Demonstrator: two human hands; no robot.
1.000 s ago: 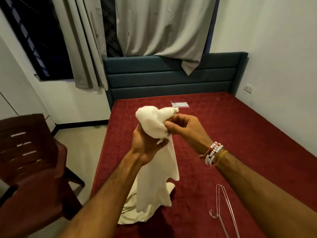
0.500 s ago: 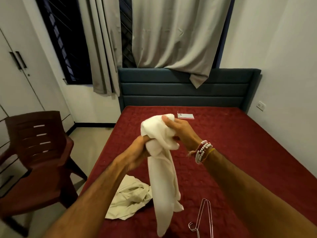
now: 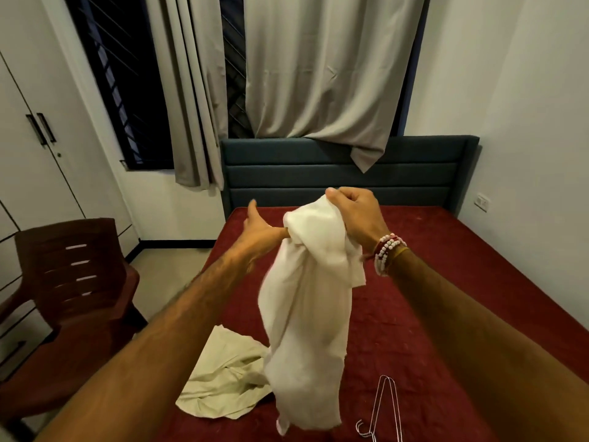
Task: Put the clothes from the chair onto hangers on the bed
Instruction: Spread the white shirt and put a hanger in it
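My right hand point(image 3: 357, 215) clamps the white garment point(image 3: 306, 314) by its top; it hangs lengthwise, loose end pointing down above the bed point(image 3: 446, 282). The left hand point(image 3: 258, 231) reaches into the cloth, and I cannot tell its grip.

I have a single view, a wide-angle camera worn on the head, facing forward and down along both forearms. It sits close behind the left hand point(image 3: 258, 229) and right hand point(image 3: 360, 215); the bed point(image 3: 446, 282) lies under and beyond them, the chair point(image 3: 73, 282) out past the left hand.
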